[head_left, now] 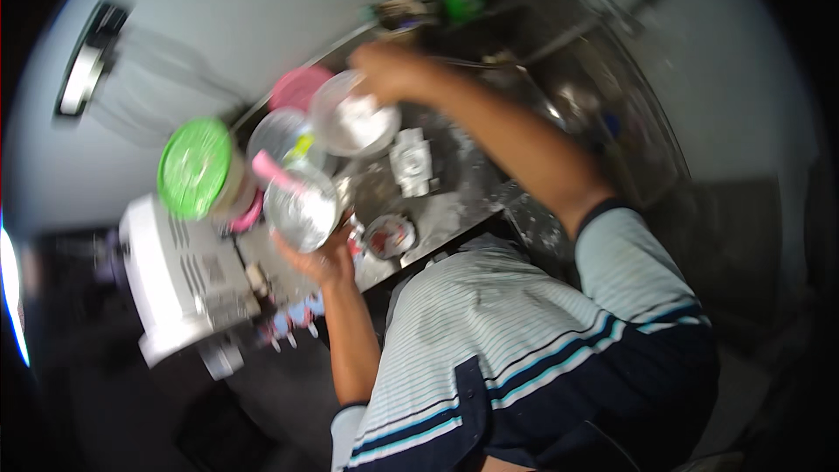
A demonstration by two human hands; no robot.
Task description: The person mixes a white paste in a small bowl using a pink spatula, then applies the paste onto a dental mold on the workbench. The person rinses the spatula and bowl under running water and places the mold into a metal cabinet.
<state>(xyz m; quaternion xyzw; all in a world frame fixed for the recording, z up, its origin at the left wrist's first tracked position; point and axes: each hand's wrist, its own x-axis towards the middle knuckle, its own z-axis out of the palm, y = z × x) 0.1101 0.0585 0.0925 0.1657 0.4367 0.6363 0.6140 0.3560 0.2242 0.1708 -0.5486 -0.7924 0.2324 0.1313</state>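
Note:
My left hand [322, 260] is wrapped round a clear bowl [306, 225], holding it from below and the side. White material lies in the bowl, and a pink-handled utensil [278, 171] leans out over its rim. My right hand [391, 74] is at the far right rim of a whitish translucent tub [330, 129] with white powder in it. Motion smears the right fingers, so I cannot tell whether they grip the rim. Behind the clear bowl stands another clear container [271, 135] with something yellow-green in it.
Left of the bowls stands a green-lidded tub [194, 170], beside a white machine [179, 280]. A pink round lid or container [299, 87] is at the back. A crumpled white packet [412, 163] and a small messy dish [390, 237] lie on the metal counter [454, 201]. A sink [642, 87] is right.

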